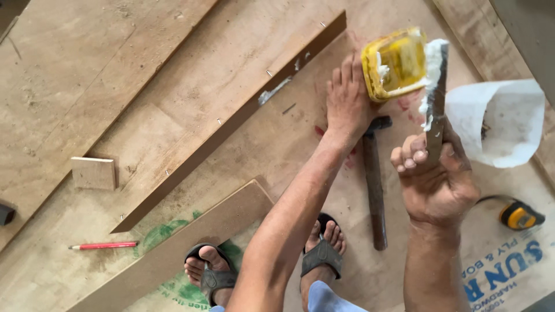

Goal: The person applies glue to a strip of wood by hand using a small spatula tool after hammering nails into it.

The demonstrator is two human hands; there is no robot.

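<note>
Right hand (pixel 436 182) nearest me, gripping stick (pixel 436 95) thick with white glue. Left hand (pixel 347 101) flat, open, steadying yellow tub (pixel 396 63). I'd scrape extra on rim, beside hammer (pixel 374 185).

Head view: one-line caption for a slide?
Left hand steadies a yellow tub while right hand lifts a paste-loaded stick above plywood.
</note>
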